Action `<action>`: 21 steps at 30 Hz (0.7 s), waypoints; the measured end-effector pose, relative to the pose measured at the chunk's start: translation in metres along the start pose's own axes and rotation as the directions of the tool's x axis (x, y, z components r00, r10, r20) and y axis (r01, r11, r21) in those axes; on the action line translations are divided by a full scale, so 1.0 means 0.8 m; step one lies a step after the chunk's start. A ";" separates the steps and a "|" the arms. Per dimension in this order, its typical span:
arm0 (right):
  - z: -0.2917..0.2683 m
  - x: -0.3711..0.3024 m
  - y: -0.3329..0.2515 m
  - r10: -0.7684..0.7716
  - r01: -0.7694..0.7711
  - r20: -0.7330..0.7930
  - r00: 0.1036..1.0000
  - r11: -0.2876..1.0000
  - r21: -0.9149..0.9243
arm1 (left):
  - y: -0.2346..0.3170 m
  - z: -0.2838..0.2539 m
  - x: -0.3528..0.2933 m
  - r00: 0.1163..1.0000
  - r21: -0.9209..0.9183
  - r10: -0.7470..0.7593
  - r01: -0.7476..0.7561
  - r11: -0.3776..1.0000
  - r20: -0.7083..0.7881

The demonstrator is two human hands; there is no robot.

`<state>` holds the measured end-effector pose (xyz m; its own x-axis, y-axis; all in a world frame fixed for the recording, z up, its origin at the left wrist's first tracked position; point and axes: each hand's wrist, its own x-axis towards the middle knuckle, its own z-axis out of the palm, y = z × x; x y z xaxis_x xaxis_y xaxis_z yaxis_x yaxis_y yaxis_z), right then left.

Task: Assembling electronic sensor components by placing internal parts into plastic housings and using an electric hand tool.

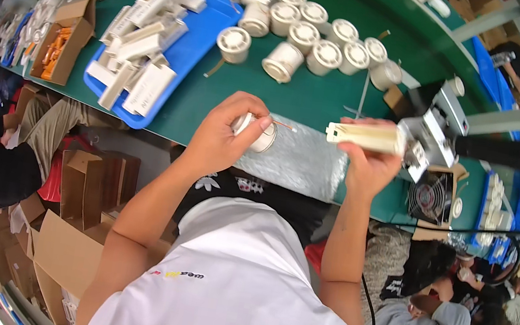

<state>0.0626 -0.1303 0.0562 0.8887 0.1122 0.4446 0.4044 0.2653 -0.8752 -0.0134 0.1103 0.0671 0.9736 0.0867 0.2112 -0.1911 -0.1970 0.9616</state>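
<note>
My left hand (227, 132) is closed around a white plastic cylinder (263, 139) near the table's front edge. A thin copper-coloured strip (284, 125) sticks out to the right beside my thumb and fingertip. My right hand (370, 169) grips a long cream plastic shell (365, 136), which lies level, its slotted end pointing left towards the cylinder. The two parts are apart. Under and between them lies a silvery, film-like sheet (305, 162) on the green table.
Several white round housings (304, 36) stand farther back. A blue tray (198, 42) of white handle pieces is at left, beside a cardboard box (80, 14) with orange parts. A metal fixture (436, 132) stands close to my right hand; a black fan (430, 196) sits below it.
</note>
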 end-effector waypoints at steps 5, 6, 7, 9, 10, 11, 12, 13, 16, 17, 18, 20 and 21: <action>0.004 -0.038 -0.060 -0.485 0.483 0.098 0.869 0.875 0.043 | 0.008 0.060 -0.016 0.993 0.097 0.016 -0.027 0.995 0.113; 0.001 -0.039 -0.068 -0.509 0.508 0.129 0.851 0.860 0.040 | 0.012 0.067 -0.017 0.993 0.085 0.015 -0.026 0.996 0.121; -0.007 -0.043 -0.076 -0.467 0.503 0.237 0.852 0.856 -0.124 | 0.017 0.073 -0.019 0.993 0.092 0.016 -0.027 0.995 0.118; -0.019 -0.047 -0.066 -0.443 0.475 0.228 0.867 0.874 -0.106 | 0.027 0.080 -0.023 0.986 0.043 -0.027 0.020 0.999 0.162; -0.024 -0.049 -0.058 -0.416 0.444 0.222 0.882 0.890 -0.099 | 0.030 0.084 -0.025 0.987 0.046 -0.027 0.020 0.999 0.156; -0.025 -0.051 -0.051 -0.420 0.439 0.186 0.888 0.896 -0.072 | 0.032 0.087 -0.027 0.983 0.039 -0.041 0.035 0.999 0.180; -0.026 -0.052 -0.044 -0.419 0.437 0.190 0.888 0.897 -0.067 | 0.032 0.090 -0.028 0.978 0.032 -0.056 0.050 0.998 0.203; -0.026 -0.056 -0.036 -0.380 0.387 0.148 0.913 0.922 -0.027 | 0.028 0.091 -0.029 0.979 0.032 -0.063 0.058 0.998 0.195; -0.023 -0.062 -0.021 -0.199 0.199 -0.009 0.980 0.975 0.103 | 0.014 0.100 -0.029 0.963 -0.109 -0.100 0.131 0.985 0.252; -0.022 -0.062 -0.017 -0.129 0.130 -0.019 0.991 0.990 0.057 | 0.010 0.104 -0.027 0.962 -0.198 -0.082 0.136 0.971 0.259; -0.021 -0.062 -0.013 -0.058 0.058 -0.033 0.998 0.998 0.009 | 0.004 0.106 -0.025 0.962 -0.288 -0.064 0.142 0.947 0.265; -0.033 -0.067 0.014 0.008 -0.007 -0.022 1.000 0.999 0.040 | -0.018 0.109 -0.017 0.942 -0.315 -0.109 0.213 0.925 0.316; -0.042 -0.068 0.021 0.054 -0.048 0.091 0.994 0.996 -0.069 | -0.028 0.111 -0.015 0.951 -0.202 -0.061 0.127 0.971 0.302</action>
<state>0.0285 -0.1642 0.0107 0.8859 0.2132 0.4121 0.3752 0.1932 -0.9066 -0.0100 0.0267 0.0277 0.9756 -0.2006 0.0890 -0.0875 0.0164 0.9960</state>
